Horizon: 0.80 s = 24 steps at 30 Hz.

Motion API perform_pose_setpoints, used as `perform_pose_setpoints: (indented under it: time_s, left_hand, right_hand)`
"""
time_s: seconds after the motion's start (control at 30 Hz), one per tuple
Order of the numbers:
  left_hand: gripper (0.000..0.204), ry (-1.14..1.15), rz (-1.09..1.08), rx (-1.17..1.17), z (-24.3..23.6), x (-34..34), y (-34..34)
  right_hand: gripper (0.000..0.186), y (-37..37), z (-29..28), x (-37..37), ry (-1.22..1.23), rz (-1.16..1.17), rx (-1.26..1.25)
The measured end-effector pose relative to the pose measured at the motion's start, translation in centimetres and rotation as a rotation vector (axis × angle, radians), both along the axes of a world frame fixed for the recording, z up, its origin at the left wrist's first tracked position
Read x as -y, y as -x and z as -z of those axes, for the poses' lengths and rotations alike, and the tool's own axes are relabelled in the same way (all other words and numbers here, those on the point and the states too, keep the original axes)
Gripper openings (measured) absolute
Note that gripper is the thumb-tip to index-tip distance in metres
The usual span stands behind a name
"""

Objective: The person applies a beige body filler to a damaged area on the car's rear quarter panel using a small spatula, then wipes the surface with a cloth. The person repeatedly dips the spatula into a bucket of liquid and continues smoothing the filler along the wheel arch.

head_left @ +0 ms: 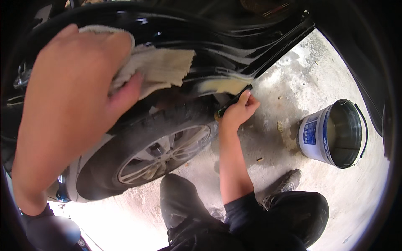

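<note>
My left hand [75, 79] is closed around a bunched beige cloth [165, 67], pressed against the glossy black car body panel [217, 54] above the wheel arch. The cloth's loose end spreads to the right. In my right hand [238, 111] is a dark flat sanding block [229, 103], held on edge at the wheel arch. Right beside the block is a pale yellowish filler patch [230, 85] on the black panel. My right fingers hide part of the block, and its working face cannot be seen.
Below the arch stands the car's tyre and silver wheel [161, 154]. To the right, a white and blue metal bucket [322, 136] with a dark handle sits on the stained concrete floor [276, 108]. My knees [180, 196] are bent close to the wheel. An open car door [364, 50] borders the right.
</note>
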<state>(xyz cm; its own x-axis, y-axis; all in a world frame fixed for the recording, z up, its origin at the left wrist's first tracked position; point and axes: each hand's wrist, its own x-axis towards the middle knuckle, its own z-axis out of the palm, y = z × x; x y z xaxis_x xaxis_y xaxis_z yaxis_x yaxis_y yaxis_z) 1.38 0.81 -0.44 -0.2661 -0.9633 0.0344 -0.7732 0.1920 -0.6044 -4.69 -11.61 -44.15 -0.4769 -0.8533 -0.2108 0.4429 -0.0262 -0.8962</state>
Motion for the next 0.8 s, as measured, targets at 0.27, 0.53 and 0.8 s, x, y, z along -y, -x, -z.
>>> perform_pose_setpoints:
  time_s: [0.27,0.53,0.8]
  left_hand:
    - [0.024,0.021,0.010,0.030,0.3,0.0,-0.4]
    - [0.023,-0.003,-0.123,0.083,0.3,-0.2,0.8]
    - [0.022,-0.029,-0.117,0.086,0.2,0.0,0.4]
  right_hand:
    - [0.034,0.1,1.0,1.2,-0.093,0.007,0.169]
    - [0.034,0.8,-1.7,0.7,-0.183,-0.046,0.216]
    - [0.032,1.1,-4.8,0.4,-0.009,-0.011,0.026]
